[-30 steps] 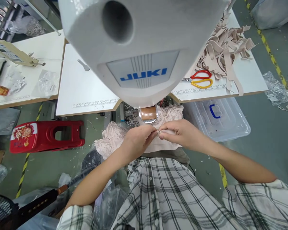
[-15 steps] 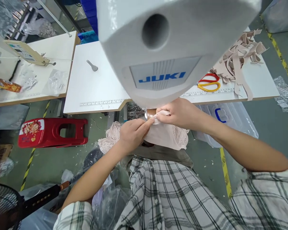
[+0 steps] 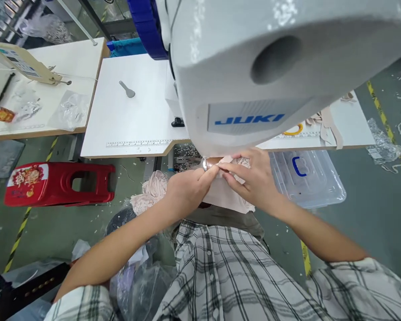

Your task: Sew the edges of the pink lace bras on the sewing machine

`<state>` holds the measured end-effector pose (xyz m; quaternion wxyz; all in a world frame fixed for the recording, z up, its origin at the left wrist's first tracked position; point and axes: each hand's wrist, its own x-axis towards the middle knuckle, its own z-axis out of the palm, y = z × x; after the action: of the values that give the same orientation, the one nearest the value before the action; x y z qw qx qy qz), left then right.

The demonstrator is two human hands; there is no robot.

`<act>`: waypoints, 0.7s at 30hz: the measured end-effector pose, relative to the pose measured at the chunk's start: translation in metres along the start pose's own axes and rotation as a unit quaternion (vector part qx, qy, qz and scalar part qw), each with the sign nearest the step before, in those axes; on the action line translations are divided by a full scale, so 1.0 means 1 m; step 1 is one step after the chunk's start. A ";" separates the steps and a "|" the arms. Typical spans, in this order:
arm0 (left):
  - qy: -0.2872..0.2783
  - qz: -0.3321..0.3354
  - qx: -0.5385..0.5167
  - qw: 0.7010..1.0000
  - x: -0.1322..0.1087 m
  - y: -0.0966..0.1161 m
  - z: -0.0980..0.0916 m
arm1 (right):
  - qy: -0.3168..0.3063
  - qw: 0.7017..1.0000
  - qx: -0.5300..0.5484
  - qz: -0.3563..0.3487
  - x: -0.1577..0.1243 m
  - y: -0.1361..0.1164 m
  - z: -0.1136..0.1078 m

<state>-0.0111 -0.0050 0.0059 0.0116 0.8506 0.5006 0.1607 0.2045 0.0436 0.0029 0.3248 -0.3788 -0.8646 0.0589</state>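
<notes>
Head view shows me my left hand [image 3: 187,189] and right hand [image 3: 255,180] pinched on the pink lace fabric [image 3: 224,199] edge, tight under the sewing machine [image 3: 254,67], free room only lapward.

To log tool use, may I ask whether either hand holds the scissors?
No, the left hand and right hand both pinch pink fabric.

Red stool [image 3: 50,187], clear lidded bin [image 3: 316,187]

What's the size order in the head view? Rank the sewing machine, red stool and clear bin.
Sewing machine, inflated by nearness to the camera; then red stool and clear bin, too alike to rank.
</notes>
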 end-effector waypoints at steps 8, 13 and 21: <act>-0.001 0.141 -0.031 0.990 0.018 -0.034 -0.006 | -0.043 0.981 0.162 0.092 -0.019 0.000 0.014; 0.060 0.124 0.084 0.987 0.014 -0.007 -0.006 | -0.024 0.936 0.299 0.183 -0.035 0.000 0.027; 0.085 0.039 0.166 0.982 0.015 0.028 -0.004 | -0.020 0.968 0.215 0.129 0.004 0.011 0.010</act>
<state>0.0184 -0.0064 0.0186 -0.1788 0.8426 0.4861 0.1474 0.2029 0.0552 -0.0068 0.3706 -0.4070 -0.7821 0.2920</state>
